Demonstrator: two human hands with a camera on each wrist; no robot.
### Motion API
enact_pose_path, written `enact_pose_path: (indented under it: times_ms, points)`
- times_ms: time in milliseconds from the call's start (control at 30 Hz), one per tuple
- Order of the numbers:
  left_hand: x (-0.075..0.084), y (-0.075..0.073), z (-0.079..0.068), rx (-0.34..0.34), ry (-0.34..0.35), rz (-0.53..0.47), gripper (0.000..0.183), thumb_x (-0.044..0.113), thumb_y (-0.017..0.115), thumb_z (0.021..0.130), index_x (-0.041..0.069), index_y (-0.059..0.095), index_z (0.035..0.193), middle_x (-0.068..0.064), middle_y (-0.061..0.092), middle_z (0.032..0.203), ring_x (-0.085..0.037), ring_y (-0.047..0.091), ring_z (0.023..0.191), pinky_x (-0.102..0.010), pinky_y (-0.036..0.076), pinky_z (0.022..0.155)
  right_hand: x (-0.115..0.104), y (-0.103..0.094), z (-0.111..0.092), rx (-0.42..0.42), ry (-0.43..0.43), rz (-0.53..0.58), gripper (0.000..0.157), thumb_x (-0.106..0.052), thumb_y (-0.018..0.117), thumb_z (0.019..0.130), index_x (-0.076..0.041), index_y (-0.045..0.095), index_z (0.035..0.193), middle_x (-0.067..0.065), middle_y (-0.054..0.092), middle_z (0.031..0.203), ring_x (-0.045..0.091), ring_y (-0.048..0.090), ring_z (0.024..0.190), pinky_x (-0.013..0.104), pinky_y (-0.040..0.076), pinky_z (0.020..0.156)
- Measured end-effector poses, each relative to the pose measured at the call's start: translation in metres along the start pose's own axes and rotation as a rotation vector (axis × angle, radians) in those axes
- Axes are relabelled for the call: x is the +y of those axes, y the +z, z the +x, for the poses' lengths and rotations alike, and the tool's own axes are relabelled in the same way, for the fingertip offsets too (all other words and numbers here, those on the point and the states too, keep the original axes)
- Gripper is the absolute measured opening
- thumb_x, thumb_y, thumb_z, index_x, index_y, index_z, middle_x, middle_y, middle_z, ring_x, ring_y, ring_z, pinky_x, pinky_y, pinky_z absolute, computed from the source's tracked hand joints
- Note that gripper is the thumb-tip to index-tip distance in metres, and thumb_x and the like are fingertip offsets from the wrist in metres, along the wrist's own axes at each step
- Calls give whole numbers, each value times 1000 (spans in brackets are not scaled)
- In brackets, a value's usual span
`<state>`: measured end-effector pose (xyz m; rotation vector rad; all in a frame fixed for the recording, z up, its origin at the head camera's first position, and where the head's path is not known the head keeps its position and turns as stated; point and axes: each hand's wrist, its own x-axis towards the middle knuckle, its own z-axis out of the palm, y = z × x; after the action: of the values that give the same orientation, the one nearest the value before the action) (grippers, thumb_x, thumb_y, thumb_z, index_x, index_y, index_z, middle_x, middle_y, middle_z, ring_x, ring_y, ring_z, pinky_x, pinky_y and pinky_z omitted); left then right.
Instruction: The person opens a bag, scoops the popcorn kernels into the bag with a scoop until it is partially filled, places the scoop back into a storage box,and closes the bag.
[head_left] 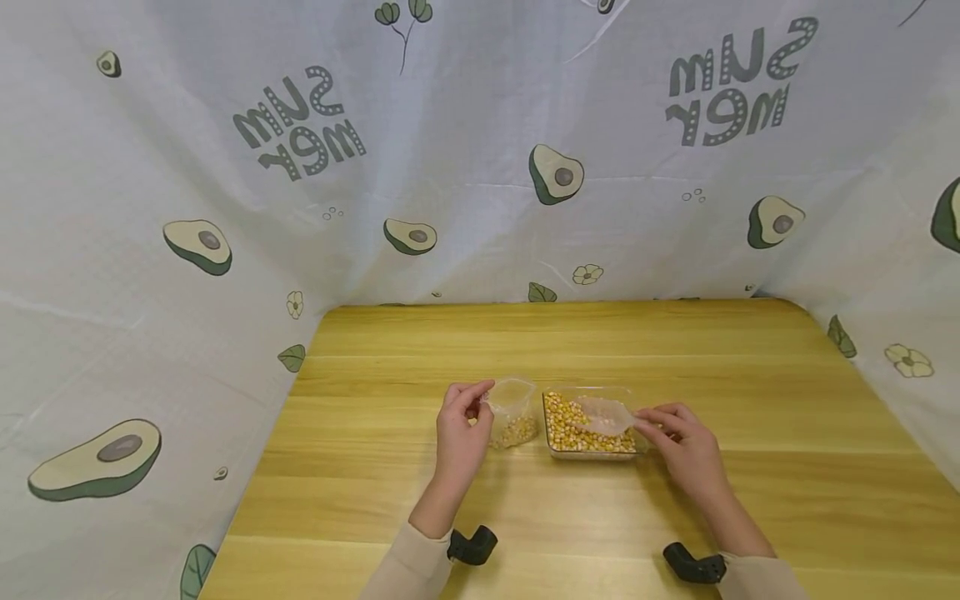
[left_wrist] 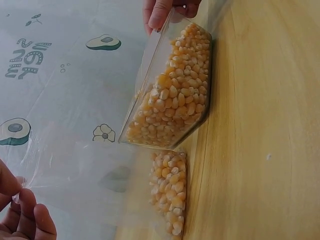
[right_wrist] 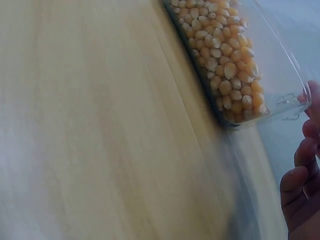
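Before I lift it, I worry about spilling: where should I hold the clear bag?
Take the clear bag by its upper rim, probably from the left, where the left hand pinches it: the thin plastic there rises above kernels settled low, while the glass container stands close on its right.

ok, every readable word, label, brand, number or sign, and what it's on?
"sum mer": mirrored, left print on the cloth.
"sum mer": mirrored, right print, same cloth.
"sum mer": mirrored and turned sideways in the left wrist view, same cloth.
Faint marks near the clear container's corner: unreadable.
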<state>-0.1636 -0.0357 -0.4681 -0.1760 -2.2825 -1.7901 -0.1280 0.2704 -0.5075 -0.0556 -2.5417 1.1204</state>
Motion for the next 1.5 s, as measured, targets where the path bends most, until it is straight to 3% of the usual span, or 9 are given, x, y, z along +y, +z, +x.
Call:
enact_pose_path:
  times_ms: [267,567,767,1233,1500]
  points:
    - [-1,-1,-1,-1,-5,7,33,-6,55,93,7,73,118,-9,58,101,-9,49,78,-17,43,68,1,4,-3,22,39,66,15,-16,72,92,-7,78,102,-18,56,96,-5,47,79,13,41,65]
    - [-2,-1,-2,-8,-3,12,35,-5,55,93,8,73,120,-8,57,102,-9,49,78,-18,43,68,5,5,-7,8,132,134,22,-22,70,94,-5,76,107,-29,55,96,-6,50,85,10,42,69]
    - [-1,-1,-2,-4,-4,9,35,-6,55,92,8,72,120,-9,58,103,-9,49,78,-18,44,69,7,6,-7,31,142,163,19,-17,69,94,-4,75,108,-27,54,96,-1,49,76,13,43,62]
    - [-2,-2,-2,-22,-17,-18,34,-5,55,94,8,72,120,-9,57,105,-10,47,78,-18,42,69,-1,-1,-6,45,119,196,19,-15,69,94,-3,74,108,-25,56,97,0,48,77,13,41,63]
    - [-1,-1,-3,-13,-21,-19,36,-6,55,93,7,72,122,-9,57,105,-10,48,78,-18,42,69,-10,-7,-4,32,121,213,22,-15,66,96,0,72,110,-24,55,95,3,46,70,18,42,57]
